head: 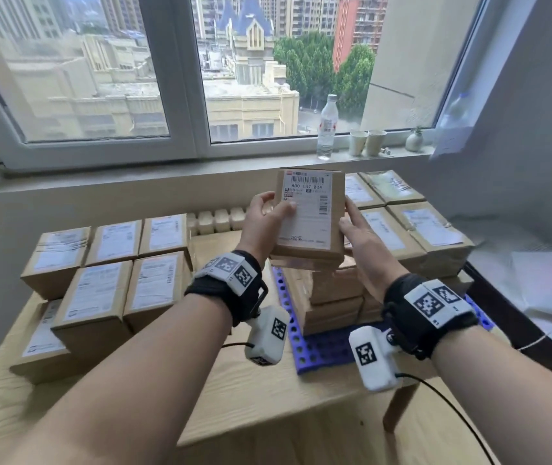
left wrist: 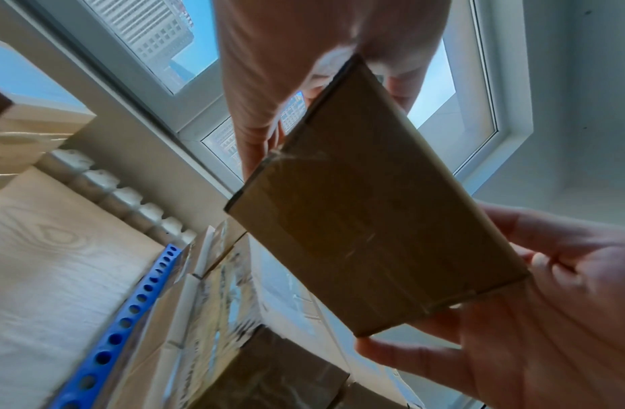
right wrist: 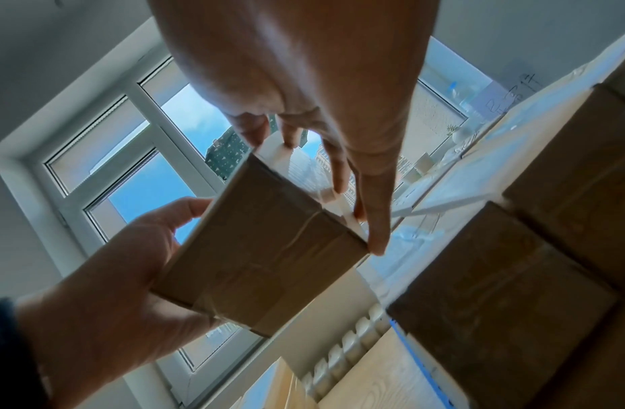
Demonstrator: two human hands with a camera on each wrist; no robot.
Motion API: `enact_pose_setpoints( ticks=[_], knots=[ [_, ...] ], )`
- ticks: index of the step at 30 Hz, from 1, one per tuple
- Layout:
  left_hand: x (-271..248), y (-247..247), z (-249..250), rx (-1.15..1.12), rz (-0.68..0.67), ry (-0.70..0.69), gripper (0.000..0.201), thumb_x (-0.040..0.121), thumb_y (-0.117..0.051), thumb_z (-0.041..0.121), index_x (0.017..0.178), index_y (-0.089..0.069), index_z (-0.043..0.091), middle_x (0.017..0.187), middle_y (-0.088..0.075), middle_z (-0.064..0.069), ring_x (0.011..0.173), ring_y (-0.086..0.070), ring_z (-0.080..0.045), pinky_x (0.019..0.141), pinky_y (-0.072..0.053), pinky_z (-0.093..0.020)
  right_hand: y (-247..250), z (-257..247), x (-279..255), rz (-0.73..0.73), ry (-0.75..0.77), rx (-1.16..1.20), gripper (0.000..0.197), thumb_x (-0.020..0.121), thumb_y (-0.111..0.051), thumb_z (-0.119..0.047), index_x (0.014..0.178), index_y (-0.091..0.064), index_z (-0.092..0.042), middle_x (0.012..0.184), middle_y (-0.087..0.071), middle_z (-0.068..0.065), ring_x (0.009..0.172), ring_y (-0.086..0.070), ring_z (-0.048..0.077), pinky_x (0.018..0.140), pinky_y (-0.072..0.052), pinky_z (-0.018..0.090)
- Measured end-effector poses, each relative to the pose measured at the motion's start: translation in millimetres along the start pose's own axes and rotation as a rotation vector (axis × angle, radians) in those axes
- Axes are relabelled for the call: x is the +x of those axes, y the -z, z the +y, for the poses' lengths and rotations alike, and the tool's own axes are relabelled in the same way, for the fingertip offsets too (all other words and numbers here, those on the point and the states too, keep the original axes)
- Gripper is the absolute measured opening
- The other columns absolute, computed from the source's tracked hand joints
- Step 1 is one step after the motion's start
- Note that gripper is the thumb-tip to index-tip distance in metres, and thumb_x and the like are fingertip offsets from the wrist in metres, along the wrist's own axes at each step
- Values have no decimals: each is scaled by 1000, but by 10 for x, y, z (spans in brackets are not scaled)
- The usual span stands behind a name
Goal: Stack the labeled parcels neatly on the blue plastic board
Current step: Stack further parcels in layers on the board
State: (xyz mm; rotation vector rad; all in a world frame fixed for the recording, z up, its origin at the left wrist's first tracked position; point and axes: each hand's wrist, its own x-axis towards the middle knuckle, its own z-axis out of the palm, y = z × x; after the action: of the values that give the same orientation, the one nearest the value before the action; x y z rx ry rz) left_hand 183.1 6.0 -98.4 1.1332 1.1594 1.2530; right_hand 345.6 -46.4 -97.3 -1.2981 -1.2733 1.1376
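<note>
I hold a brown parcel [head: 308, 213] with a white barcode label, lifted and tilted above the stack of parcels [head: 331, 290] on the blue perforated board [head: 318, 350]. My left hand [head: 264, 213] grips its left edge, thumb on the label and fingers behind. My right hand [head: 358, 229] presses straight fingers against its right side. The wrist views show the parcel's taped underside [left wrist: 374, 207] [right wrist: 262, 257], the right hand's fingertips [right wrist: 374, 246] on its edge, and the board's edge [left wrist: 129, 318] beside the stack.
Labeled parcels fill the table's left side [head: 106, 283] and its right side [head: 412, 229]. The wooden table [head: 200, 397] ends near me. A radiator [head: 217, 219] lies behind it. A water bottle [head: 326, 125] and cups [head: 367, 142] stand on the sill.
</note>
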Motion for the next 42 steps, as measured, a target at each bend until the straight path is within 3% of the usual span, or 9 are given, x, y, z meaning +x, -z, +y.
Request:
enact_pose_setpoints(
  ticks=[2,5,8,12,15,21,28,34,42],
  knots=[
    [78,-178,64,10,-22,-4,63,71,-63,34,130,-45,22,124,-58,-6,107,-64,-26,89,-56,-52,173,-39,114,1,-12,5,48,105,-36,-30,149,-27,-46,131,-60,-8,119,-57,16,93,-47,31],
    [280,-361,113,15,-44,-24,79,67,-61,31,142,-40,17,130,-59,-8,111,-64,-27,94,-53,-52,340,-142,297,-7,-28,-4,47,99,-42,-27,144,-38,-41,119,-64,-6,108,-60,18,84,-51,42],
    [568,-484,147,35,-42,-45,80,66,-62,35,143,-42,21,126,-63,-5,110,-65,-25,95,-53,-50,453,-222,562,7,-23,8,35,98,-41,-19,131,-53,-26,110,-65,0,96,-60,15,72,-49,32],
    [998,-610,141,49,-79,-55,75,73,-59,34,144,-41,14,122,-65,-7,104,-67,-24,75,-58,-34,563,-260,1025,7,-52,-46,19,98,-43,-24,105,-60,-28,100,-62,0,94,-58,19,75,-50,38],
    [1379,-670,83,23,-70,-19,71,79,-59,33,144,-40,12,123,-64,-8,105,-66,-25,79,-58,-35,609,-279,1417,12,-78,-85,18,101,-42,-27,89,-56,-27,91,-58,-3,91,-56,20,72,-48,35],
    [1986,-738,-60,42,27,64,63,83,-58,33,140,-43,11,124,-63,-9,108,-64,-27,95,-53,-46,608,-149,2103,-15,-114,-72,20,102,-43,-25,106,-62,-24,107,-64,0,103,-60,22,93,-53,46],
    [2271,-675,-372,49,77,202,55,94,-54,31,143,-40,11,122,-63,-9,100,-65,-24,67,-52,-30,519,61,2402,-84,-167,-208,35,100,-38,-26,130,-57,-21,122,-61,6,114,-56,27,101,-47,49],
    [2331,-732,-457,51,124,234,70,81,-58,37,144,-42,10,125,-63,-8,108,-63,-25,96,-52,-43,540,148,2504,-94,-178,-243,37,101,-38,-23,133,-56,-20,128,-61,4,119,-55,25,107,-42,48],
    [2342,-731,-446,108,143,244,70,68,-54,44,130,-55,12,117,-68,-5,103,-66,-25,96,-52,-46,553,140,2513,-85,-161,-256,35,103,-38,-21,135,-53,-16,130,-57,1,118,-51,19,109,-37,38]
  ],
)
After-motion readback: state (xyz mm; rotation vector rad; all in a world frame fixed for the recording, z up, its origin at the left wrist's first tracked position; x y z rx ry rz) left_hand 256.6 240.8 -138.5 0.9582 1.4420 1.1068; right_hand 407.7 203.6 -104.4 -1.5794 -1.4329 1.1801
